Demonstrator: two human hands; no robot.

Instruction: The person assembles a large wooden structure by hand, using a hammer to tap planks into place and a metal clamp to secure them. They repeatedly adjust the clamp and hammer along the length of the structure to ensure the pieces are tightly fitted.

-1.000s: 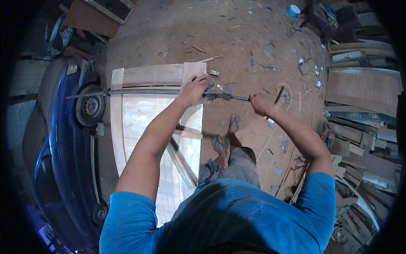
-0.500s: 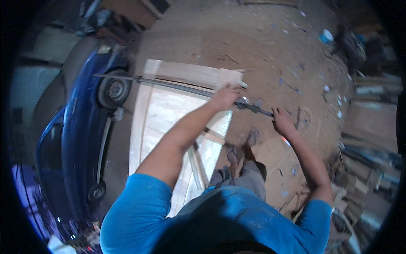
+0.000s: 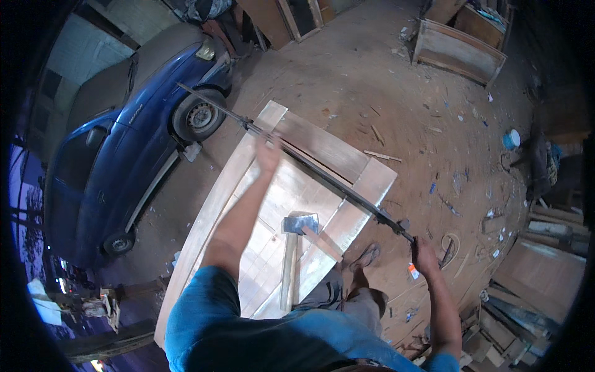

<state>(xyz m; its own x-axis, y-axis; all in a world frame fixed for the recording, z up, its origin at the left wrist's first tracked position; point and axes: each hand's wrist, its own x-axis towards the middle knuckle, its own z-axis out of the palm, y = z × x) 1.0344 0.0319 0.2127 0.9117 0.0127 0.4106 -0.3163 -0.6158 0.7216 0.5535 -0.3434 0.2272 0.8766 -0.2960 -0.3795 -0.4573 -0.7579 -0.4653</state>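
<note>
A long metal bar clamp (image 3: 322,180) lies slantwise across a pale wooden panelled door (image 3: 214,211), sticking out past both its sides. My left hand (image 3: 268,155) is at the bar toward its far left end, fingers closed about it and slightly blurred. Beyond the door's right edge, my right hand (image 3: 424,255) is wrapped round the clamp's screw end. On the door, near my body, lies a hammer (image 3: 300,223) with a blocky metal head and a wooden handle. A short wooden strip (image 3: 322,243) rests beside the hammer head.
A blue car (image 3: 142,136) stands close on the left, its front wheel near the clamp's far end. Stacked boards (image 3: 539,279) fill the right side. Toward the back right are a wooden cabinet-like frame (image 3: 458,53) and a small bucket (image 3: 511,139). Wood scraps litter the dirt floor.
My left hand has moved along the bar from the door's right edge to its far left part. My right hand stays on the screw end. The view has turned, showing the hammer head plainly.
</note>
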